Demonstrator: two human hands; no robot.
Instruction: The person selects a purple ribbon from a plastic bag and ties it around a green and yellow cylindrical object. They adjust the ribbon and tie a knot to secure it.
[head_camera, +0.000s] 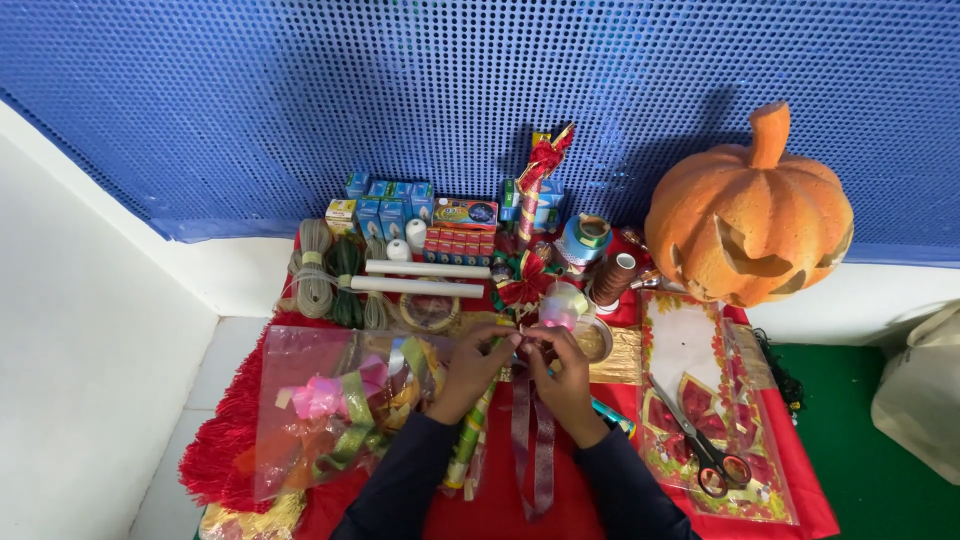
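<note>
My left hand (466, 372) and my right hand (563, 375) meet at the middle of the red cloth (800, 470). Both pinch the top of a dark red sheer ribbon (534, 450), whose two tails hang down towards me. My fingertips touch each other over the ribbon's fold. Under my left hand lies a wrapped green and gold stick (468, 440). A clear bag of coloured ribbons (330, 405) lies just left of my left hand.
Black-handled scissors (705, 448) rest on a patterned sheet at the right. A carved orange pumpkin (748, 215) stands at the back right. Thread spools (612, 278), white rolls (425, 270), small boxes (390, 205) and cord bundles (315, 265) line the back against a blue perforated wall.
</note>
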